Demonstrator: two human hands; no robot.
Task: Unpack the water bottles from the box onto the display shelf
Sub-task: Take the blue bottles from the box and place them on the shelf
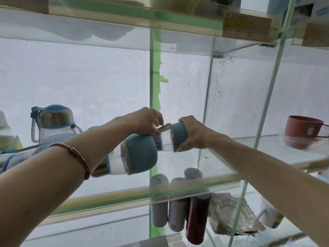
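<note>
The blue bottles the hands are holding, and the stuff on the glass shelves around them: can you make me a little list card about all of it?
left hand: pinching the strap loop of a blue bottle, which is tilted above the glass shelf
right hand: gripping a second blue bottle, also tilted
bottles touching: cannot tell
already on shelf: another blue-capped bottle, upright, at the left
right compartment: red mug
shelf below: grey flasks and a dark red flask
left wrist: bangle
box: not in view
</note>
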